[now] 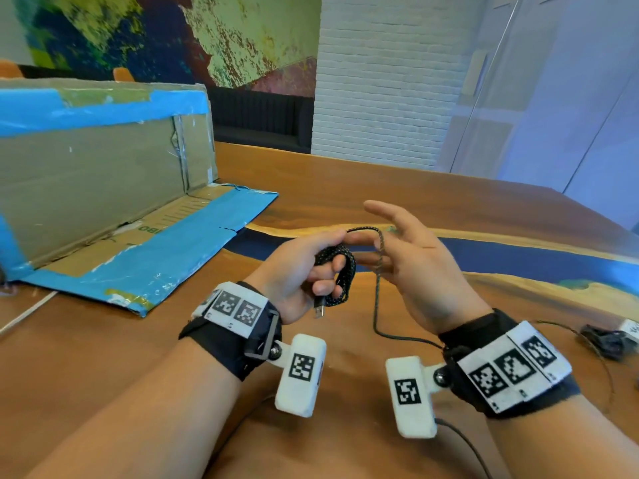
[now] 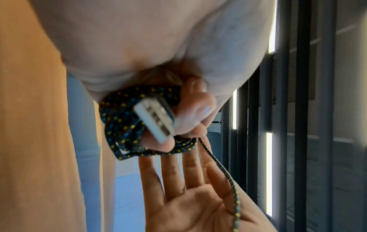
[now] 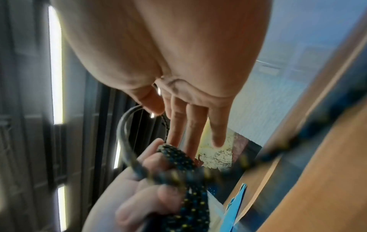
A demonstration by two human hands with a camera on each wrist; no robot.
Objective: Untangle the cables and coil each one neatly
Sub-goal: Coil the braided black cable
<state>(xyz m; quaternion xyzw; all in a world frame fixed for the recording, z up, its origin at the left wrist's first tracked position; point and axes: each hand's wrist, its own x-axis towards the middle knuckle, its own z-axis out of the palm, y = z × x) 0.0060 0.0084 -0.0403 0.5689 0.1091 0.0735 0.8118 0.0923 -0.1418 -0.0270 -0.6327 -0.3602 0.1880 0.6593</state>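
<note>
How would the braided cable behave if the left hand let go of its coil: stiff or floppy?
Probably floppy: the free length of the cable droops from the right hand and curves slackly. The loops in the left hand would likely spring loose, since only the fingers hold them. It looks light.

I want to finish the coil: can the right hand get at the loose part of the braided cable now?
Probably yes. The right hand is open, and the loose strand of the braided USB cable already runs across its fingers, beside the coil in the left hand. Nothing lies between.
</note>
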